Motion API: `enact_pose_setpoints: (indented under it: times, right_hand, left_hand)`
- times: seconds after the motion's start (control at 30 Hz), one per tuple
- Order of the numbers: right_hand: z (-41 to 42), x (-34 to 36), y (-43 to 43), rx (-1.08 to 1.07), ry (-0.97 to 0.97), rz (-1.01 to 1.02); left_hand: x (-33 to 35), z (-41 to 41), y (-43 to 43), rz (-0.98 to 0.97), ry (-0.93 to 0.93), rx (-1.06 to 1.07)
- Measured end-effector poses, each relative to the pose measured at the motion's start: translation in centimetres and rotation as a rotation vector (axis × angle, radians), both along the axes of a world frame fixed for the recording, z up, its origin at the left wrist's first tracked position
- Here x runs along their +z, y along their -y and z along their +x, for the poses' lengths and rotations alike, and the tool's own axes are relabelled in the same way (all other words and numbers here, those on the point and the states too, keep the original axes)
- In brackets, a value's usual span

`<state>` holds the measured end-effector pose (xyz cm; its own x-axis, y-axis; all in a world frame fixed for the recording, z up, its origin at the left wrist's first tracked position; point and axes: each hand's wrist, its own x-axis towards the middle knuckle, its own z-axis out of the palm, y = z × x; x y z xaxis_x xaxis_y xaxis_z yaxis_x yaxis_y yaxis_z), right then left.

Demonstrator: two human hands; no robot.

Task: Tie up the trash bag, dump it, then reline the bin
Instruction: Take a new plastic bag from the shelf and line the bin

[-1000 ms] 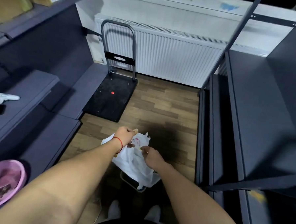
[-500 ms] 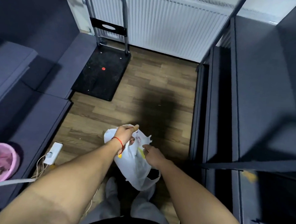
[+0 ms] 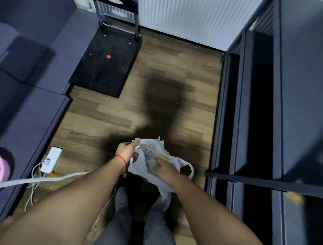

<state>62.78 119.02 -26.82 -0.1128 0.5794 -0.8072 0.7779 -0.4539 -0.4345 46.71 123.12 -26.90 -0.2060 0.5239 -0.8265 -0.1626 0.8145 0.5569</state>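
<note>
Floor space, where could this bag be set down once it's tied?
Bare wood floor lies ahead, bordered by the black cart, the radiator and the right shelving. By the feet it is crowded: power strip and cords at left.

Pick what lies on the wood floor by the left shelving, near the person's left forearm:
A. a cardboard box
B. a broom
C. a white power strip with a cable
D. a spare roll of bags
C: a white power strip with a plugged-in adapter and trailing cable lies on the floor beside the left shelving, left of the left hand, which grips the white trash bag.
</note>
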Motion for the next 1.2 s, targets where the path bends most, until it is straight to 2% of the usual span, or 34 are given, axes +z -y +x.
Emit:
enact_pose_setpoints:
  times: [0.07,0.2,0.33,0.4,0.57,0.67,0.8,0.9,0.97,1.03,1.13,1.2]
  right_hand:
    - [-0.2,-1.3,-0.3,0.059,0.024,-0.011]
    - [-0.6,-6.4,-1.1,0.031,0.077,-0.017]
    - [-1.1,-11.4,-1.1,0.04,0.082,-0.012]
    - [-1.3,-13.9,-0.7,0.05,0.095,0.015]
    - [-2.0,-18.1,0.4,0.114,0.108,-0.008]
    - [-2.7,-18.7,1.2,0.204,0.131,0.042]
    - [-3.6,-20.0,1.7,0.28,0.118,0.018]
    - [-3.8,-20.6,1.6,0.332,0.103,0.108]
    - [-4.0,-20.3,1.7,0.356,0.079,0.16]
    - [-3.9,-20.6,2.2,0.299,0.03,0.123]
    - [-3.7,-21.8,3.0,0.303,0.031,0.12]
    - [-3.8,-22.6,2.9,0.272,0.01,0.073]
  left_hand:
    - [-2.2,-0.7,0.0,-0.012,-0.072,-0.04]
    - [-7.0,-2.0,0.2,-0.01,-0.222,-0.235]
    - [-11.7,-3.2,0.8,0.024,-0.6,-0.721]
    - [-13.5,-3.3,1.1,0.035,-0.764,-0.88]
    - [-15.8,-3.1,1.2,-0.002,-0.898,-1.015]
    - [-16.4,-2.4,1.4,0.206,-1.097,-1.086]
    - [-16.6,0.7,1.5,0.493,-1.132,-1.324]
    - [-16.7,2.6,1.9,0.641,-1.168,-1.523]
    - [-16.4,3.8,2.2,0.823,-1.193,-1.468]
    - [-16.4,5.0,2.0,0.952,-1.138,-1.356]
    - [-17.1,5.9,1.3,0.918,-0.937,-1.366]
    - [-18.4,5.5,1.0,0.715,-0.808,-1.427]
